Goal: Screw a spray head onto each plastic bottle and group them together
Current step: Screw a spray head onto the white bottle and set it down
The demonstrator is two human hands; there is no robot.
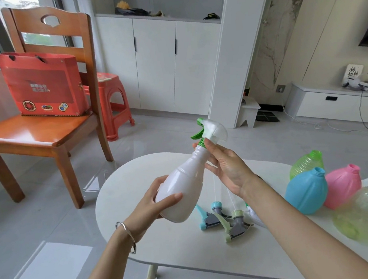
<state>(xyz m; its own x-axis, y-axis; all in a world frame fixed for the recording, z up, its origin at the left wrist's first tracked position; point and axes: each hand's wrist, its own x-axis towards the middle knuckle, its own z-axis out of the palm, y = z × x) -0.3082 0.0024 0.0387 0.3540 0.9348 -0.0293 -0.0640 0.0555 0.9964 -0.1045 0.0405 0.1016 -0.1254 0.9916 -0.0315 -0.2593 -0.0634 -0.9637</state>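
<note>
- The white bottle (182,184) is showing smooth, glossy plastic.
- The spray head (214,129) is showing cloudy plastic.
- The chair (33,134), at ten o'clock, is gleaming as varnished wood.
- The table (189,261) is looking matt.

A white bottle (183,190) is tilting neck-up in mid-air, the left hand (153,206) gripping its wide base, the right hand (228,169) pinching the green collar of the white-and-green spray head (212,130) sitting on its neck. Just below the white bottle, a blue-and-grey spray head (209,218) and a pale-green-and-grey spray head (235,226) are lying loose, side by side. Well to its right, four headless bottles are clustering together: a ribbed green bottle (306,163), a blue bottle (306,192), a pink bottle (343,186) and a clear yellowish bottle (367,210).
</note>
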